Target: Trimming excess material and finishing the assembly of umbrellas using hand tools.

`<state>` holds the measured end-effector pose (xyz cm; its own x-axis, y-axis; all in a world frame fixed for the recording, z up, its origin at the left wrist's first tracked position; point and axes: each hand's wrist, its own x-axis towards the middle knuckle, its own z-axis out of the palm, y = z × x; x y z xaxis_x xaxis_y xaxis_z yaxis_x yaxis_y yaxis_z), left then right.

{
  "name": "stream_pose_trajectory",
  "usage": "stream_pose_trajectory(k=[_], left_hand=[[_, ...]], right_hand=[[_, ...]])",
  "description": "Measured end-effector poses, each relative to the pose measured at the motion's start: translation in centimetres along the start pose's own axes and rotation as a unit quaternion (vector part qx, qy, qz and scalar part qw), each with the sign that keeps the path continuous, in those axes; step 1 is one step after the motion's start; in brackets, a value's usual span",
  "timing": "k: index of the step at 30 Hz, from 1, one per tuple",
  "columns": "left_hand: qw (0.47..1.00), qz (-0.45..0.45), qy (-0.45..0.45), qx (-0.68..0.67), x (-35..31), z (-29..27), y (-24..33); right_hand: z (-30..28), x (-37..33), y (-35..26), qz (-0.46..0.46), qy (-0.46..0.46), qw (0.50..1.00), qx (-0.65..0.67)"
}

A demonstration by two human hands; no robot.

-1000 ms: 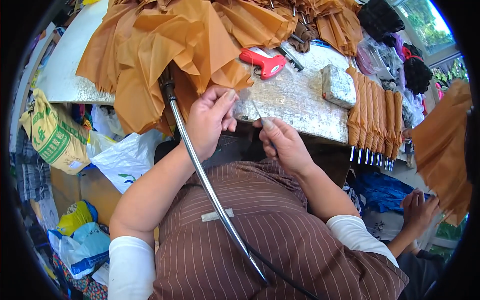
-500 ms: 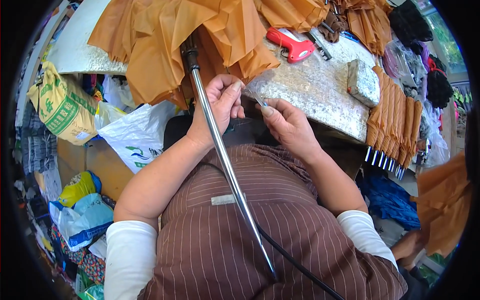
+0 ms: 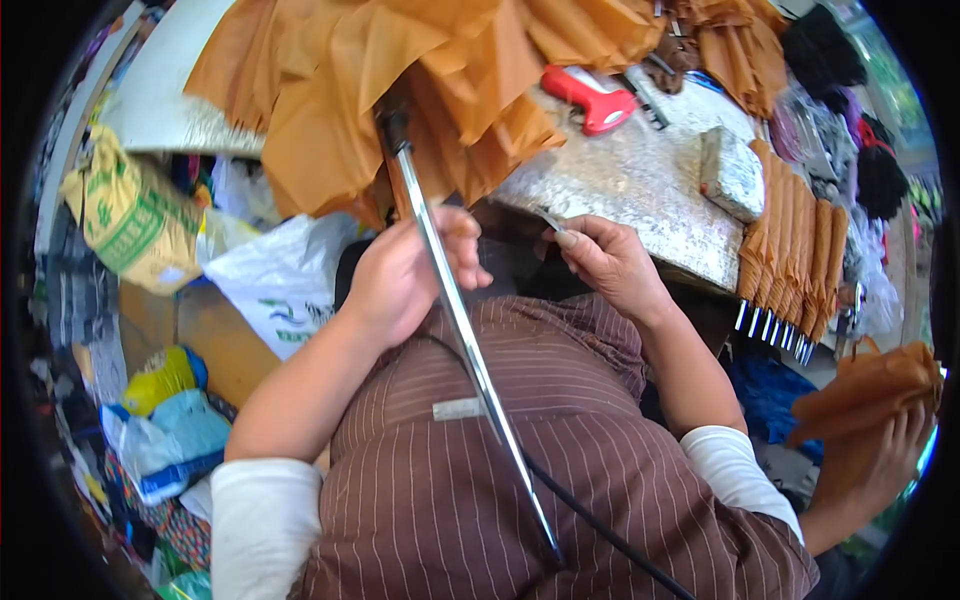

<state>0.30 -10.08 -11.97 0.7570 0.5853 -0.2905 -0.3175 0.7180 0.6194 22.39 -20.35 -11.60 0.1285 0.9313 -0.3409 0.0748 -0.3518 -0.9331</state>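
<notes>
An orange umbrella (image 3: pixel 400 60) lies at the table's edge, its folds hanging over. Its shiny metal shaft (image 3: pixel 470 365) slants down across my brown striped apron. Behind the shaft is my left hand (image 3: pixel 405 270), slightly blurred, with its fingers loosely curled and apart; I see nothing in it. To its right, my right hand (image 3: pixel 605 260) pinches a small thin shiny piece (image 3: pixel 549 219) between thumb and forefinger, at the table's near edge. The piece is too small to name, and its lower end is hidden by the fingers.
A red-and-white hand tool (image 3: pixel 590 100) and a wrapped block (image 3: pixel 732 173) lie on the worn table (image 3: pixel 640 185). Several folded orange umbrellas (image 3: pixel 790 240) hang at the right edge. Another person's hand (image 3: pixel 885 455) holds orange cloth. Bags (image 3: pixel 135 215) stand on the left.
My left hand has moved down and away from my right, its pinch loosened. My right hand has shifted slightly right with the thin piece. The other person's hand has risen into view with the cloth.
</notes>
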Motion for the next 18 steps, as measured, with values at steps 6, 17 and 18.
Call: stream_pose_trajectory(k=[6, 17, 18], left_hand=[[0.996, 0.002, -0.005, -0.091, -3.7, 5.9, 3.5], [0.977, 0.031, -0.146, -0.155, -9.5, 7.9, 14.3], [0.986, 0.038, -0.144, -0.076, -9.4, 7.4, 14.8]], right_hand=[[-4.7, 2.4, 4.7, -0.056, 0.195, 0.963, -0.175], [-6.3, 2.8, 1.2, -0.188, 0.293, 0.850, -0.396], [-6.5, 2.7, 0.2, -0.200, 0.281, 0.878, -0.332]])
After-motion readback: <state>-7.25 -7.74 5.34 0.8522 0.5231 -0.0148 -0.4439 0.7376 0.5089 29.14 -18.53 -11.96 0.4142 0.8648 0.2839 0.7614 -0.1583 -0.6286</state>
